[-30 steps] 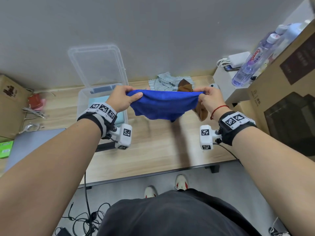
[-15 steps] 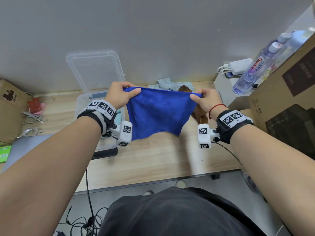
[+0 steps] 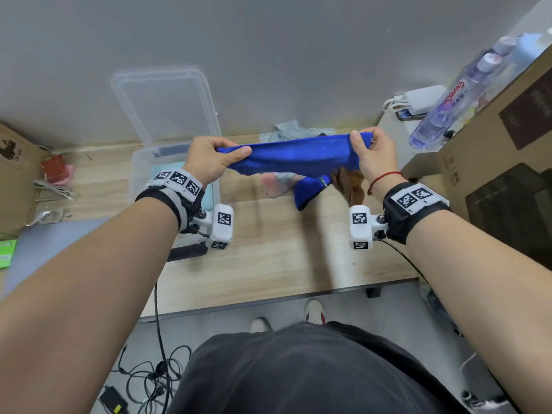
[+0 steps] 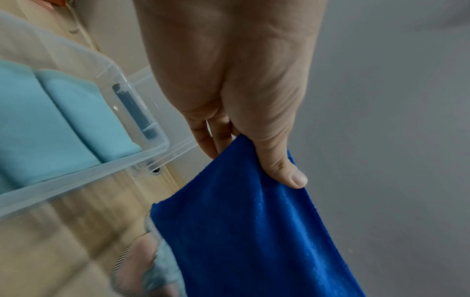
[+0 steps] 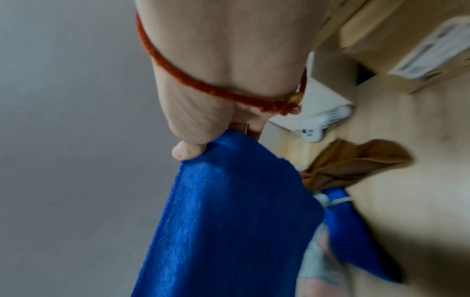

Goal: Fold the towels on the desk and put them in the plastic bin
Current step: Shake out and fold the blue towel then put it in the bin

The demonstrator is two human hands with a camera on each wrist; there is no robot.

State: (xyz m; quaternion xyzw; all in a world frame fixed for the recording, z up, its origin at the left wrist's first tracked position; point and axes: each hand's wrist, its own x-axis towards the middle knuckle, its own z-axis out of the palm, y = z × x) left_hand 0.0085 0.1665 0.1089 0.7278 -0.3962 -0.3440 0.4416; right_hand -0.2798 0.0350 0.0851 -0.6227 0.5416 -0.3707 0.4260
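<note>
- My plastic bin (image 3: 136, 162) sits left on the surface (image 3: 268, 264), one light-blue towel (image 4: 50, 124) inside.
- Blue towel (image 3: 298, 155) hangs stretched, left hand (image 3: 209, 158) and right hand (image 3: 372, 158) each pinching a corner.
- Risk, I judge: its drooping tail snags the loose towels beneath, dragging them.

Royal-blue towel (image 3: 298, 155), pale turquoise towels (image 4: 63, 128) in clear bin (image 3: 136, 174), brown cloth (image 5: 356, 160).

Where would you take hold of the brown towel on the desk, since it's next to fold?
Hedged: the brown towel lies crumpled on the desk, partly behind the blue towel held by the left hand and right hand. Pinch its raised, pointed flap from above, on the right side, where it lies clear of the other cloths.
</note>
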